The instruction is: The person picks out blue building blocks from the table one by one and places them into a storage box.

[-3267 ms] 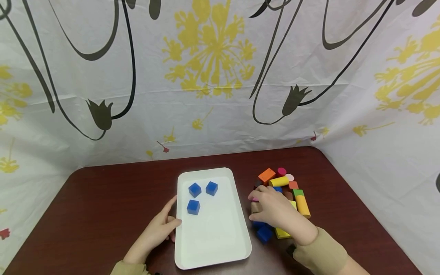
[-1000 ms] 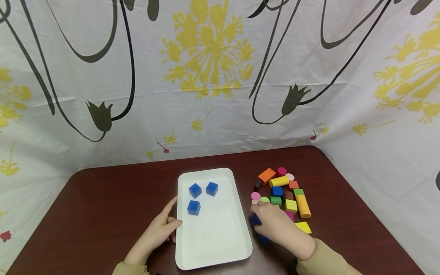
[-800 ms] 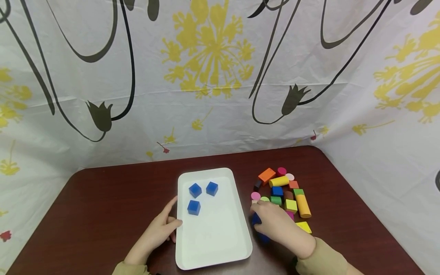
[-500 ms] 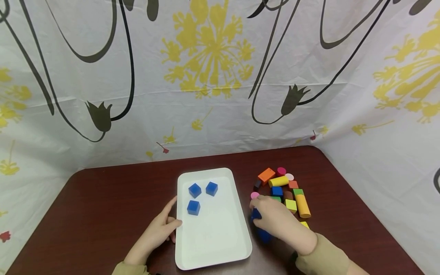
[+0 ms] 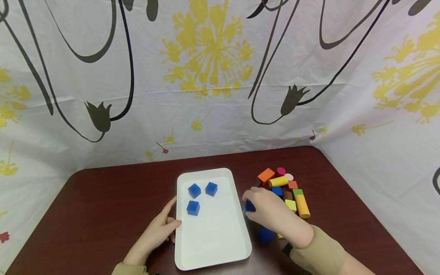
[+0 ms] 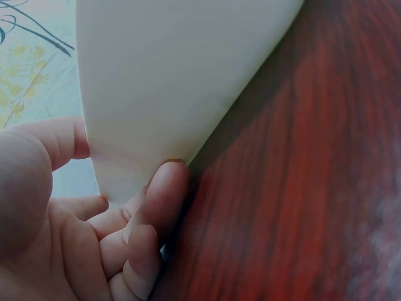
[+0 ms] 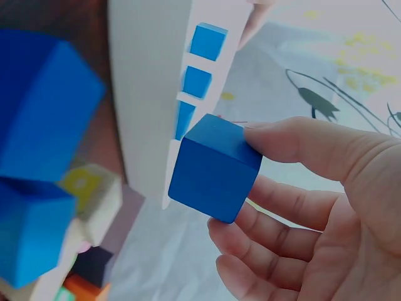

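Observation:
My right hand (image 5: 275, 214) pinches a blue cube (image 7: 213, 179) between thumb and fingertips, raised beside the right edge of the white tray (image 5: 214, 240). The thumb presses one side of the cube and the fingers hold the other. On the far half of the tray lie three blue cubes, one of them nearer (image 5: 193, 208). At the tray's left edge, my left hand (image 5: 156, 229) grips the rim, its thumb over the edge and other fingers curled against the outer wall, as the left wrist view shows.
Right of the tray is a group of coloured blocks, with an orange block (image 5: 266, 175), a yellow cylinder (image 5: 278, 181) and an orange cylinder (image 5: 303, 206). Another blue block (image 5: 266, 234) lies below my right hand. A patterned cloth (image 5: 213, 126) hangs behind the dark table (image 5: 113, 202).
My right hand has come down to the near blue blocks, taken hold of a blue cube, and lifted it left toward the tray. The left hand and the three cubes stay put.

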A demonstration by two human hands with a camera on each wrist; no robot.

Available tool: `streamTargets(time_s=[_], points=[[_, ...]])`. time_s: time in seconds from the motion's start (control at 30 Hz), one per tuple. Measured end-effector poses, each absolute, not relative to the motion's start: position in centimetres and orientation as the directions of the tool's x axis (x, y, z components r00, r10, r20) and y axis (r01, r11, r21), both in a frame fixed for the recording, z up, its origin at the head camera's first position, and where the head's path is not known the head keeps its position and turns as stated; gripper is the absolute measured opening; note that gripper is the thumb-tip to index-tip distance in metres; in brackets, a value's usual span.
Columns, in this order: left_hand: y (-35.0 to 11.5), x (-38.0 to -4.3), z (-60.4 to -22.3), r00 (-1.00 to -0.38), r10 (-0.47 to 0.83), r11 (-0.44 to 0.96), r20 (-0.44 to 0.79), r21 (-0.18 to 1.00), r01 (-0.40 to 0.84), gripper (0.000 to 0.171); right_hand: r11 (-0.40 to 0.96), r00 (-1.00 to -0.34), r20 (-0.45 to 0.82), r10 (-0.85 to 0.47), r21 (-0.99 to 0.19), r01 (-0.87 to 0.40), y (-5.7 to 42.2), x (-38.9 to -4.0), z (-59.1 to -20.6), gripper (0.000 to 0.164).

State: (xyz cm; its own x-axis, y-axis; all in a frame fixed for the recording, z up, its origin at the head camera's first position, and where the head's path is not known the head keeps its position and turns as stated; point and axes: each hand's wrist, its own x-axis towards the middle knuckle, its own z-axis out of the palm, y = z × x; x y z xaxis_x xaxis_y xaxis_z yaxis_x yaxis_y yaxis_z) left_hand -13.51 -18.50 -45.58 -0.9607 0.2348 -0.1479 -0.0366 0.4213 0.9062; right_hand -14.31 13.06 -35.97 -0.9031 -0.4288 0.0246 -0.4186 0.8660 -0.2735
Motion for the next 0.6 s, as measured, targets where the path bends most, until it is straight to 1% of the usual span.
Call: streamTargets(time_s=[0.27, 0.6], points=[[-18.5, -13.4, -45.5, -0.960, 0.235, 0.416, -0.154, 0.908, -0.044, 0.073, 0.866, -0.896, 0.035, -0.442, -0.244, -0.437, 11.2, -14.3, -34.4, 0.031], [-18.4, -13.4, -45.3, -0.960, 0.233, 0.422, -0.152, 0.906, -0.041, 0.073, 0.822, -0.860, 0.055, -0.507, -0.270, -0.501, 8.4, -14.0, -32.3, 0.033]])
